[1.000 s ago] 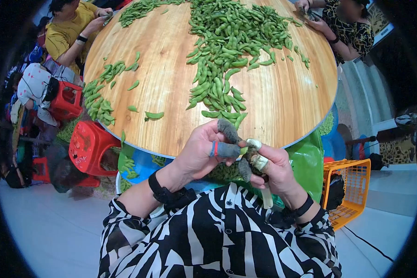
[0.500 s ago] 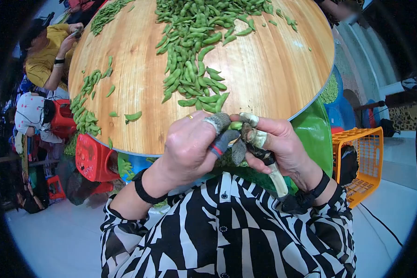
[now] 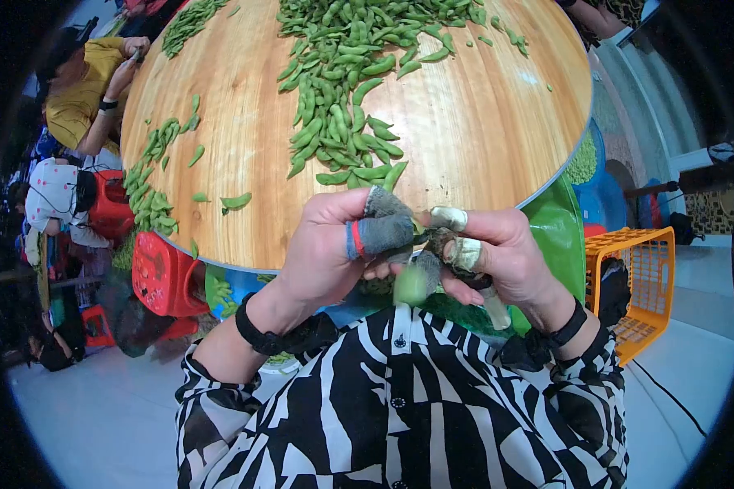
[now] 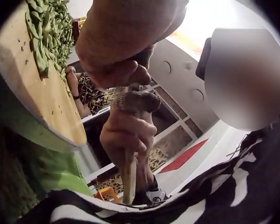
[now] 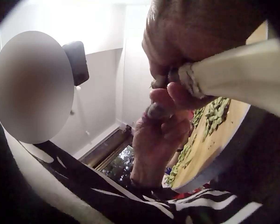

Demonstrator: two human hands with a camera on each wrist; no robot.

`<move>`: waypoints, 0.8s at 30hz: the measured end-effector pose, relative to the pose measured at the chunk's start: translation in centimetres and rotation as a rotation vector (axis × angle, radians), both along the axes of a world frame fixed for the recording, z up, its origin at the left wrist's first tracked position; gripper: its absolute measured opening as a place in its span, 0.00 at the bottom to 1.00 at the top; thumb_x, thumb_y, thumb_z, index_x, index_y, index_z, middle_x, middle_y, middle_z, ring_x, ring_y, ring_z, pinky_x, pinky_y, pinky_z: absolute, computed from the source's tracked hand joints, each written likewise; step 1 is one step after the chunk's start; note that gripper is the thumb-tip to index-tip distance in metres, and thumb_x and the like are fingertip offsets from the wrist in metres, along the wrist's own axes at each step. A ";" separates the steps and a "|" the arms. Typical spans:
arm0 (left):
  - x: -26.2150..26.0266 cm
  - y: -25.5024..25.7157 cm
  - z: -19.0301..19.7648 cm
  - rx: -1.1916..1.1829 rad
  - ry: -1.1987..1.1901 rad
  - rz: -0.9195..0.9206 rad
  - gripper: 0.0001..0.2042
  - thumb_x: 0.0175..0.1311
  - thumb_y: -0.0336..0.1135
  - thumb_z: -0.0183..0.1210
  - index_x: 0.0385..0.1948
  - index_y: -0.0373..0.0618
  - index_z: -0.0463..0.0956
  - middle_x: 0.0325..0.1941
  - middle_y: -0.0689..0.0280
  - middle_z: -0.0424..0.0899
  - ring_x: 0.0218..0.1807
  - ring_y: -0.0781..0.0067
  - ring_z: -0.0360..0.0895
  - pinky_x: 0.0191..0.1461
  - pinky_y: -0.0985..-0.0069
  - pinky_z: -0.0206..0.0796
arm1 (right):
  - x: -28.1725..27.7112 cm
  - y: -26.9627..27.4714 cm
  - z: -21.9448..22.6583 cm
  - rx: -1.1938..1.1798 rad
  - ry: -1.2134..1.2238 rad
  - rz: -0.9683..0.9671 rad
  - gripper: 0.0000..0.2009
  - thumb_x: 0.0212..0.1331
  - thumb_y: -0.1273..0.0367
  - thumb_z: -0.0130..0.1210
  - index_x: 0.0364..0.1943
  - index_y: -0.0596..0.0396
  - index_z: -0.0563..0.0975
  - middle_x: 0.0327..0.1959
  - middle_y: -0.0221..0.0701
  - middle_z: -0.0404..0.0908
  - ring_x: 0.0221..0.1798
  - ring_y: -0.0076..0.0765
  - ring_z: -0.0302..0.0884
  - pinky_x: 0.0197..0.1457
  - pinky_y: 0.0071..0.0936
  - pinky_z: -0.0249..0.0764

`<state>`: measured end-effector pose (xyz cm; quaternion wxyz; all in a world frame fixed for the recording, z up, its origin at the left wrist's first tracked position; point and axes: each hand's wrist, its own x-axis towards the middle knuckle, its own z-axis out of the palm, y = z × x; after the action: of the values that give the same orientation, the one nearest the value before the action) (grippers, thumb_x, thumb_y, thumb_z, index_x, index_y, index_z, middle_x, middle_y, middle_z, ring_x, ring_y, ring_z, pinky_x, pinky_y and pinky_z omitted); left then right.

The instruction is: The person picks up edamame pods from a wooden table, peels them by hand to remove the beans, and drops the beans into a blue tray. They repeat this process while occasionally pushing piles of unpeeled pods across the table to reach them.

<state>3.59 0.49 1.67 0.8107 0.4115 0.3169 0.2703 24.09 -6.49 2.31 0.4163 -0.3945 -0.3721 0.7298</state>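
Both hands meet above the person's lap at the near edge of the wooden table [image 3: 457,175]. The left hand [image 3: 334,244], in grey finger covers, pinches a mostly hidden green pod [image 3: 418,226] at its fingertips. Curled round a pale-handled tool [image 3: 496,310], the right hand [image 3: 510,261] has pale wraps on its thumb and forefinger; the tool's tip is hard to make out. Just below the fingertips a blurred green piece [image 3: 412,285] hangs in the air. In the right wrist view the pale handle [image 5: 242,74] sticks out from the right hand [image 5: 200,42].
A large heap of green pods [image 3: 334,106] covers the table's middle, with a smaller group [image 3: 148,191] at the left. Red stools [image 3: 159,277] stand left, an orange crate [image 3: 632,285] right, beside a green sheet [image 3: 556,236]. Another person [image 3: 90,98] sits across at left.
The head view has shifted, so the table appears further left. The left hand has rolled to show its covered thumb and fingers, and a blurred green piece now shows beneath the hands.
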 end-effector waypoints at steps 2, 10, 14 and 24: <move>-0.2 0.0 0.1 0.026 -0.001 -0.013 0.07 0.61 0.31 0.60 0.38 0.39 0.79 0.24 0.70 0.80 0.22 0.87 0.74 0.23 0.91 0.59 | -0.2 0.0 -0.1 0.008 -0.004 -0.012 0.17 0.65 0.73 0.46 0.58 0.59 0.72 0.22 0.28 0.77 0.18 0.15 0.70 0.17 0.11 0.61; -1.1 0.0 -1.7 -0.058 -0.091 -0.026 0.09 0.63 0.31 0.57 0.42 0.38 0.76 0.30 0.66 0.80 0.24 0.81 0.77 0.24 0.86 0.66 | -1.0 0.2 -0.3 0.072 -0.193 -0.009 0.16 0.64 0.74 0.48 0.56 0.57 0.74 0.23 0.25 0.76 0.19 0.14 0.71 0.20 0.11 0.62; -1.2 -0.5 -2.6 -0.238 -0.230 -0.073 0.09 0.65 0.32 0.55 0.41 0.37 0.75 0.30 0.64 0.80 0.24 0.80 0.77 0.23 0.87 0.66 | -0.8 -0.3 -0.3 0.086 -0.148 0.009 0.16 0.64 0.74 0.48 0.56 0.58 0.74 0.26 0.26 0.78 0.20 0.15 0.71 0.20 0.12 0.63; -1.5 0.2 -0.5 0.440 0.124 -0.032 0.08 0.58 0.30 0.63 0.38 0.39 0.77 0.28 0.67 0.82 0.26 0.84 0.76 0.24 0.84 0.64 | -3.2 1.0 -0.8 0.095 -0.223 -0.271 0.05 0.62 0.70 0.53 0.36 0.58 0.74 0.22 0.24 0.73 0.16 0.14 0.65 0.17 0.13 0.57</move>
<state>2.10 0.67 1.18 0.6847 0.5990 0.2929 0.2944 20.91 -5.47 1.53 0.4851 -0.4995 -0.3935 0.6004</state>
